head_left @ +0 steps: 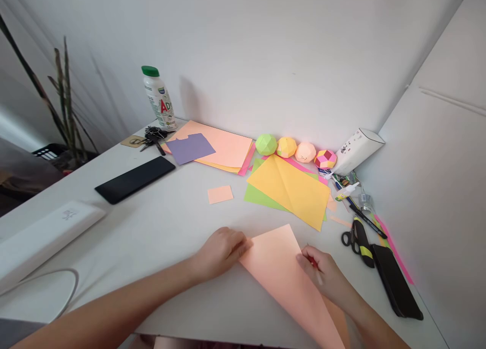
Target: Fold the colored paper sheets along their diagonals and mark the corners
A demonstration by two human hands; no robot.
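Pinching edges of the peach paper (279, 270) in front of the yellow sheet (299, 192), left hand (223, 251) and right hand (322, 269) are closed, the right also holding something red (313, 262); uneven pulling could crease the peach paper.

Two slim, bare forearms (148, 291) taper smoothly toward equally bare hands (219, 253).

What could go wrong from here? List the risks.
1. The peach paper might crease or tear, since the left hand and right hand both grip its edges.
2. A small red object, mostly hidden in the right hand, could mark or dent the paper.
3. The loose paper scrap beyond the left hand might get brushed aside.
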